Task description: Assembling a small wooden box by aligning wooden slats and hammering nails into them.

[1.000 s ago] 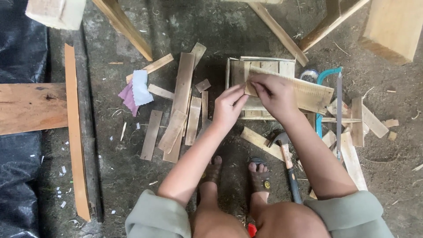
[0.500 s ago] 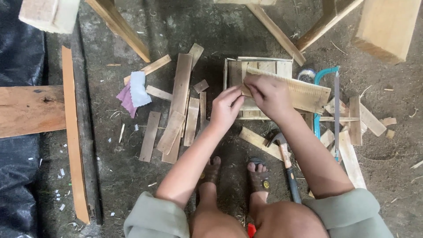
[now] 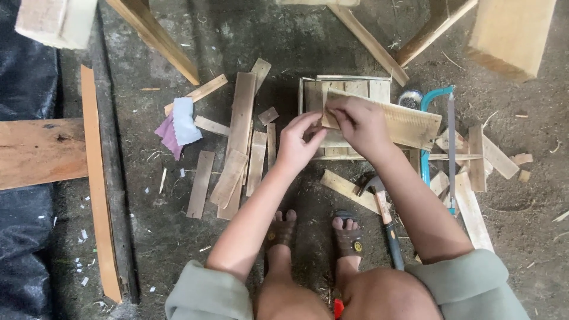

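Note:
My right hand (image 3: 359,124) grips the left end of a flat wooden board (image 3: 403,123) that lies slanted across a small slatted wooden box (image 3: 347,89) on the ground. My left hand (image 3: 298,142) is just left of it, fingers pinched at the board's left edge; whether something small is between the fingertips cannot be told. Both forearms reach out over my sandalled feet (image 3: 314,234).
A hammer (image 3: 382,207) lies by my right foot. A blue-framed hacksaw (image 3: 441,133) and wood offcuts (image 3: 480,160) are at the right. Loose slats (image 3: 240,139) and pink and white cloths (image 3: 178,125) lie left. Long planks (image 3: 95,178) and timber surround the spot.
Both hands have stayed at the board's left end; the fingers shifted slightly. The view moved a little.

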